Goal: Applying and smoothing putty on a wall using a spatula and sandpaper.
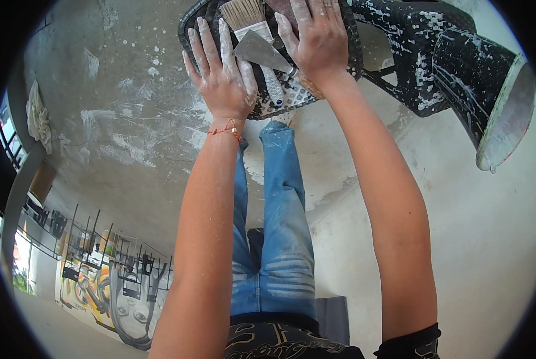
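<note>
My left hand [223, 78], dusted with white, is open with its fingers spread over the left side of a paint-spattered black seat-like surface [354, 45] with a rounded rim. My right hand [320, 45] is also open, its fingers stretched forward and thumb apart, over the right side. Neither hand grips anything. Between them lie a wide paintbrush [244, 13] with pale bristles and a metal putty knife [262, 51] with a triangular blade. Below the blade runs a whitish tool handle [272, 85]. The putty knife's handle is partly hidden by my right wrist.
To the right, a black bucket [468, 78] tips sideways beside a paint-splashed black plastic piece [414, 66]. The grey floor [124, 119] carries white smears. A pale cloth [38, 116] hangs at far left, above stacked dark furniture [109, 257] and a painted mural [133, 305].
</note>
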### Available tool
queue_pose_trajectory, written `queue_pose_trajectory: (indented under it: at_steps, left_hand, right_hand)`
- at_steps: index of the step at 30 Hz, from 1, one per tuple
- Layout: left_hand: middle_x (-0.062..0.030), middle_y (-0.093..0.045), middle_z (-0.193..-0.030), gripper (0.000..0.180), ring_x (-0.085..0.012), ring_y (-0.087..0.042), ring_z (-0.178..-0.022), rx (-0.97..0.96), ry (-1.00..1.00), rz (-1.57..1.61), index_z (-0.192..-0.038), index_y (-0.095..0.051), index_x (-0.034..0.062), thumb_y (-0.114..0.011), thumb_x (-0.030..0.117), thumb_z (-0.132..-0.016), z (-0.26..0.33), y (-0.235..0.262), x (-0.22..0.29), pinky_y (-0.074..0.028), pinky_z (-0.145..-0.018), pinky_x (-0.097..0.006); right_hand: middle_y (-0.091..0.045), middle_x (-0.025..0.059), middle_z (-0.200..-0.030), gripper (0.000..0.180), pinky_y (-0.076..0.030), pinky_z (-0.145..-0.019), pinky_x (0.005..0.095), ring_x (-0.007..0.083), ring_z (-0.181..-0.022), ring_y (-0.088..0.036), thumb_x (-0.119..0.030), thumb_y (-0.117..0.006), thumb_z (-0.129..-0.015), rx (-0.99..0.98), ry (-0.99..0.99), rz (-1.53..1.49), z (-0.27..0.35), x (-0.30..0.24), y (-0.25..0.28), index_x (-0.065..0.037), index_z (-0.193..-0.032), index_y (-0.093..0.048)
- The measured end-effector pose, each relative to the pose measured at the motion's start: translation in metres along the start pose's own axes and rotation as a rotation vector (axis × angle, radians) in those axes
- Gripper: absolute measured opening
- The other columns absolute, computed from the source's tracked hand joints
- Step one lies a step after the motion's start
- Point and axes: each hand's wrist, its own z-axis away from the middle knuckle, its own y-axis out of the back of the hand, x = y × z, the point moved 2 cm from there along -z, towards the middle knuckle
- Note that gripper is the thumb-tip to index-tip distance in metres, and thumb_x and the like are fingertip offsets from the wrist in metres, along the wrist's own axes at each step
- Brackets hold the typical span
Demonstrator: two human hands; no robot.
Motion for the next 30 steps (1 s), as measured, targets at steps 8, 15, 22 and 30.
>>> queue_pose_trajectory:
  at_steps: [8, 15, 22, 30]
  left_hand:
    - [-0.0195, -0.028, -0.175, 0.068, -0.0411, -0.024, -0.162, -0.019, -0.008, -0.087, -0.164, -0.043, 0.0079, -0.042, 0.029, -0.1, -0.007, -0.011, 0.003, -0.025, -0.125, -0.059]
    - [-0.0205, -0.028, -0.175, 0.069, -0.0418, -0.024, -0.162, -0.033, -0.007, -0.079, -0.164, -0.043, 0.0074, -0.043, 0.027, -0.098, -0.011, -0.02, 0.006, -0.025, -0.125, -0.059]
    - [-0.0207, -0.028, -0.175, 0.07, -0.0422, -0.024, -0.162, -0.03, -0.012, -0.069, -0.164, -0.043, 0.0068, -0.043, 0.026, -0.097, -0.011, -0.029, 0.009, -0.025, -0.125, -0.059]
    - [-0.0207, -0.026, -0.176, 0.069, -0.042, -0.023, -0.163, -0.048, -0.004, -0.085, -0.165, -0.042, 0.0073, -0.043, 0.028, -0.098, -0.011, -0.027, 0.007, -0.024, -0.125, -0.06]
  right_hand:
    - [-0.042, 0.0259, -0.165, 0.066, -0.033, -0.126, 0.0555, 0.046, -0.153, -0.04, -0.027, -0.063, -0.102, 0.139, 0.118, 0.023, 0.002, 0.028, -0.016, 0.001, -0.159, -0.044]
    - [-0.041, 0.0266, -0.165, 0.068, -0.033, -0.126, 0.0559, 0.0465, -0.153, -0.039, -0.028, -0.064, -0.102, 0.132, 0.12, 0.008, 0.004, 0.042, -0.021, 0.001, -0.16, -0.043]
    - [-0.041, 0.0263, -0.165, 0.068, -0.033, -0.126, 0.0558, 0.0463, -0.153, -0.039, -0.028, -0.063, -0.103, 0.146, 0.133, 0.033, 0.007, 0.052, -0.025, 0.001, -0.161, -0.043]
    - [-0.042, 0.0264, -0.165, 0.067, -0.032, -0.126, 0.0562, 0.0459, -0.153, -0.039, -0.034, -0.059, -0.104, -0.16, -0.108, 0.114, -0.003, 0.027, 0.003, 0.001, -0.16, -0.044]
